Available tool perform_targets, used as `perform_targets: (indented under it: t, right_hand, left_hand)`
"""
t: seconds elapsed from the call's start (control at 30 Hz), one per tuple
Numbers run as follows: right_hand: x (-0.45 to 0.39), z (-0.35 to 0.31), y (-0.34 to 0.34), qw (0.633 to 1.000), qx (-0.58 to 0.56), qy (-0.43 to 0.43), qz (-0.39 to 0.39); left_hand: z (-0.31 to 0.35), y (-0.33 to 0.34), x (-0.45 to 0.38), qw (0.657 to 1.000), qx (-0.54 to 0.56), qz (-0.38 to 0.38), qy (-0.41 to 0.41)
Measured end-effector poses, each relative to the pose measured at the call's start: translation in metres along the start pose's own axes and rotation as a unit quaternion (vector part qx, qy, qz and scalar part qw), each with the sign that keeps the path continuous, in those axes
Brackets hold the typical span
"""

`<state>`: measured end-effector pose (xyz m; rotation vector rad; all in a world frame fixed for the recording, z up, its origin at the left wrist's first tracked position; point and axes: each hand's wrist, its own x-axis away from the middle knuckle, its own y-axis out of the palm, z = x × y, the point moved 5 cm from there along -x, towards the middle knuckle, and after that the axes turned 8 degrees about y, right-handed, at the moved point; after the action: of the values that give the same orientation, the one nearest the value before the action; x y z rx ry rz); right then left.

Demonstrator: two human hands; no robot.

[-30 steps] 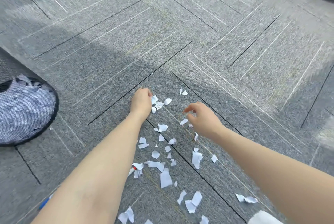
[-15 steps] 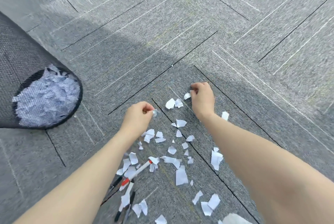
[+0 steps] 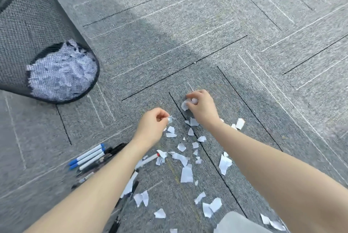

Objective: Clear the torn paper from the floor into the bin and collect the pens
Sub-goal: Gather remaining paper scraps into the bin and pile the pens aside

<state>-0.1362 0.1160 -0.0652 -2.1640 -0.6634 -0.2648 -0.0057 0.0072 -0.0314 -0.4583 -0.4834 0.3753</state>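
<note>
A single head-worn view looks steeply down and forward at the carpet (image 3: 216, 31) from close above. Both forearms reach in from the bottom edge. The bin (image 3: 28, 25) sits at upper left, cut by the frame; edges are blurred.

The floor (image 3: 216, 31) is matt grey carpet, a rough short-pile weave scored with thin dark and pale lines. At ten o'clock the bin (image 3: 28, 25) is fine black wire mesh, see-through, with crumpled white paper showing inside. The torn paper (image 3: 186, 174) scraps are thin, matt and white; the pens (image 3: 88, 156) at eight o'clock look like smooth plastic, white with blue caps.
</note>
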Motion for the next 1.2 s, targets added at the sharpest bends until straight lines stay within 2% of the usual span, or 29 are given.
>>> perform_targets:
  t: [0.1, 0.17, 0.27, 0.4, 0.47, 0.53, 0.67, 0.77, 0.83, 0.9, 0.97, 1.0, 1.1, 1.2]
  right_hand:
    - [0.004, -0.003, -0.005, 0.982, 0.155, -0.073, 0.079]
    - [-0.001, -0.001, -0.007, 0.978, 0.175, -0.082, 0.084]
    - [-0.007, 0.007, -0.001, 0.981, 0.171, -0.089, 0.031]
    - [0.019, 0.009, 0.005, 0.961, 0.193, -0.190, -0.060]
    - [0.042, 0.013, 0.009, 0.939, 0.215, -0.239, -0.122]
    - [0.055, 0.020, 0.008, 0.933, 0.203, -0.263, -0.135]
    - [0.040, 0.018, -0.005, 0.972, 0.156, -0.177, -0.013]
    - [0.049, 0.015, 0.008, 0.951, 0.226, -0.198, -0.079]
    - [0.066, 0.015, 0.012, 0.939, 0.225, -0.230, -0.119]
    - [0.066, 0.007, 0.005, 0.953, 0.173, -0.235, -0.076]
    - [0.045, -0.002, 0.003, 0.966, 0.159, -0.203, -0.008]
    - [0.032, -0.006, 0.005, 0.970, 0.171, -0.171, 0.002]
    - [0.007, -0.010, 0.014, 0.964, 0.241, -0.110, -0.028]
    - [0.026, 0.000, 0.008, 0.947, 0.277, -0.155, -0.051]
  left_hand:
    - [-0.006, -0.007, 0.002, 1.000, 0.015, 0.008, -0.013]
    - [-0.011, -0.011, 0.004, 0.999, 0.027, 0.015, -0.022]
    - [-0.017, -0.015, 0.009, 0.999, 0.035, 0.026, -0.031]
    - [-0.026, -0.017, 0.023, 0.997, 0.051, 0.043, -0.043]
    - [-0.032, -0.017, 0.030, 0.998, 0.021, 0.038, -0.038]
    - [-0.036, -0.015, 0.032, 0.999, -0.035, 0.023, -0.023]
    - [-0.036, -0.007, 0.022, 0.987, -0.160, -0.024, 0.009]
    - [-0.031, 0.002, 0.012, 0.972, -0.220, -0.073, 0.043]
    - [-0.028, 0.006, 0.010, 0.961, -0.250, -0.094, 0.067]
    - [-0.025, 0.006, 0.010, 0.953, -0.269, -0.102, 0.098]
    - [-0.024, 0.006, 0.009, 0.953, -0.266, -0.097, 0.109]
    - [-0.025, 0.006, 0.009, 0.958, -0.255, -0.089, 0.100]
    - [-0.024, 0.010, 0.007, 0.975, -0.208, -0.058, 0.059]
    - [-0.025, 0.014, 0.006, 0.984, -0.171, -0.036, 0.044]
